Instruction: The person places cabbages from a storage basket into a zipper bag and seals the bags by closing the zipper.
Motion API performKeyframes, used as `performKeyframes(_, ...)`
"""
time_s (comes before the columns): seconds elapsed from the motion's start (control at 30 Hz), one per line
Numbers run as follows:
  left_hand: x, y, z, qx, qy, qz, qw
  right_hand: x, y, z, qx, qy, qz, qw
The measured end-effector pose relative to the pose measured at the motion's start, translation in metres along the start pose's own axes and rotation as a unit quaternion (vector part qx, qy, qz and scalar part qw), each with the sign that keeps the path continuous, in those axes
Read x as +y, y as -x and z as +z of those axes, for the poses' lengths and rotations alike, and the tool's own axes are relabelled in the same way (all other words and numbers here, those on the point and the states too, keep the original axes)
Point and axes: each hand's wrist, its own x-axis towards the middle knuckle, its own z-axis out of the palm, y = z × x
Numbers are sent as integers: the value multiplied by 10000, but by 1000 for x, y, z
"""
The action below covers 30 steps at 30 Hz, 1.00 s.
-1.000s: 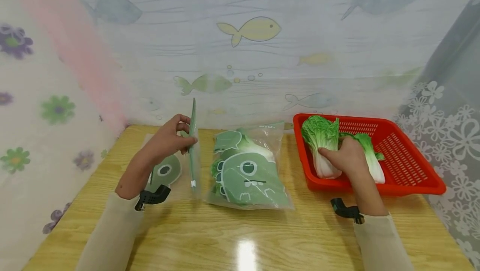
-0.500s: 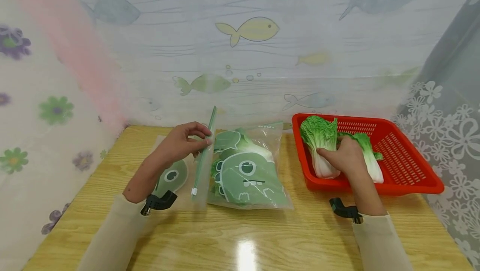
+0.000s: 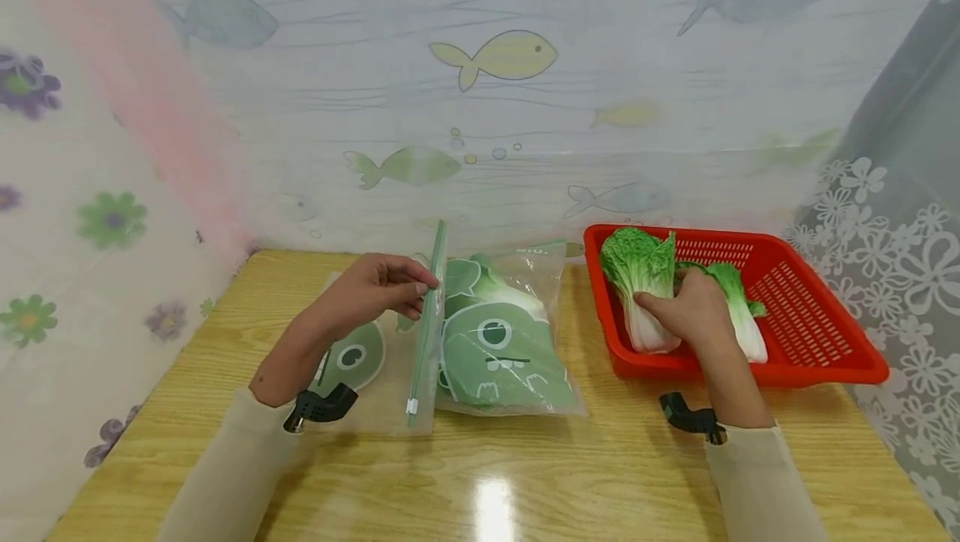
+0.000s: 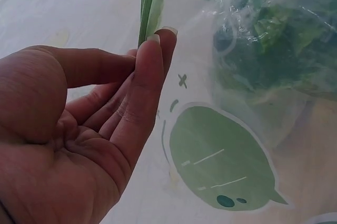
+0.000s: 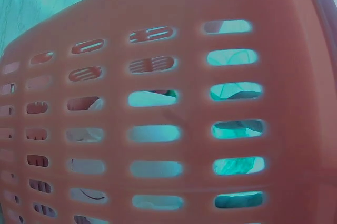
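Note:
At the left of the head view my left hand (image 3: 378,288) pinches the green zip edge of a flat clear slider bag (image 3: 352,404) with a green dinosaur print. Thumb and fingertips (image 4: 152,50) meet on that strip in the left wrist view. The slider bag's raised edge overlaps a second, filled bag (image 3: 502,358), with leafy cabbage showing through it. Over at the red basket (image 3: 817,377), my right hand (image 3: 697,313) grips a Chinese cabbage (image 3: 641,275), green leaves up and white stem down. Its fingers are mostly hidden behind the cabbage.
Another cabbage (image 3: 746,321) lies in the basket, right of my right hand. The slotted basket wall (image 5: 184,82) fills the right wrist view. A wooden table (image 3: 420,492) carries everything, with a fish-print curtain (image 3: 480,125) behind it.
My left hand has moved right and slightly nearer, pulling the slider bag's zip edge along until it overlaps the filled bag. My right hand has kept its place on the cabbage.

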Motion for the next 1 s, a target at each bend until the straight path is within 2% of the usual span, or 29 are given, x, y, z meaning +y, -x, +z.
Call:
performKeyframes(0.2, 4, -1, 0, -65, 54, 66, 9999, -3, 0, -4, 3, -126, 25, 9999)
performKeyframes(0.33, 8, 0, -1, -63, 179, 133, 9997, -5, 0, -6, 192, -323, -43, 9993)
performKeyframes(0.47, 17, 3, 2, 15, 204, -18, 9998, -10, 3, -9, 498, -696, -48, 9963)
performKeyframes(0.57, 29, 7, 11, 204, -42, -190, 9996, -16, 8, -11, 659, -1143, -104, 9912)
performKeyframes(0.67, 44, 13, 24, 394, -397, -196, 9982, -24, 14, -16, 576, -1740, -219, 9828)
performKeyframes(0.87, 73, 29, 51, 647, -1266, 177, 9897, -44, 29, -27, 79, -2719, -435, 9613)
performKeyframes(0.93, 79, 32, 58, 773, -1421, 257, 9865, -53, 36, -30, 35, -3189, -587, 9460)
performKeyframes(1.0, 82, 34, 63, 899, -1543, 314, 9834, -61, 43, -31, -1, -3699, -816, 9255)
